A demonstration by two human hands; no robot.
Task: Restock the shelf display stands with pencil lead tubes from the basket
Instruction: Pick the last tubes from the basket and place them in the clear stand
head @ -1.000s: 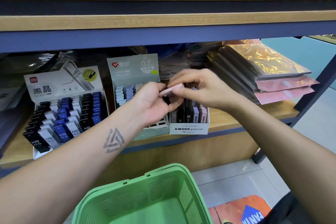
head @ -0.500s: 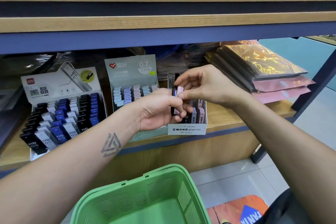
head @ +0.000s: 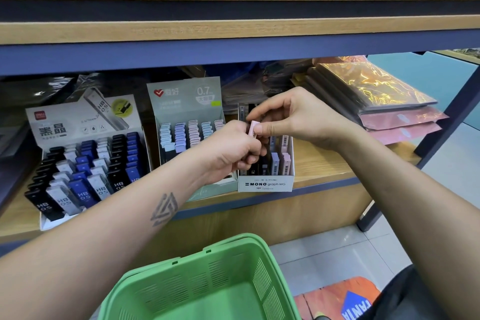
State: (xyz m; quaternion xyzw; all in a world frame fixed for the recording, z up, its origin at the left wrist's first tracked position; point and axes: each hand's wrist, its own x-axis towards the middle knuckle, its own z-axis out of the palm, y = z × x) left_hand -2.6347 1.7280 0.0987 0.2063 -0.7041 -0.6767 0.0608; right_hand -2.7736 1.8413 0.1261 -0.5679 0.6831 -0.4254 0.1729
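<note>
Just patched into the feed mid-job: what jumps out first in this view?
Both hands meet at centre, just above the white MONO display box: the right hand pinches a pink lead tube, and the left hand grips more tubes. A green basket fills the bottom foreground, and a black-and-blue HB 0.5 stand sits at left.

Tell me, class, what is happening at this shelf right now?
A person is restocking pencil leads. Both hands meet over the white MONO display box: the right hand pinches a pink lead tube, and the left hand grips more tubes just below it. The pink tube is not yet in the box. A green basket sits below the shelf.
</note>
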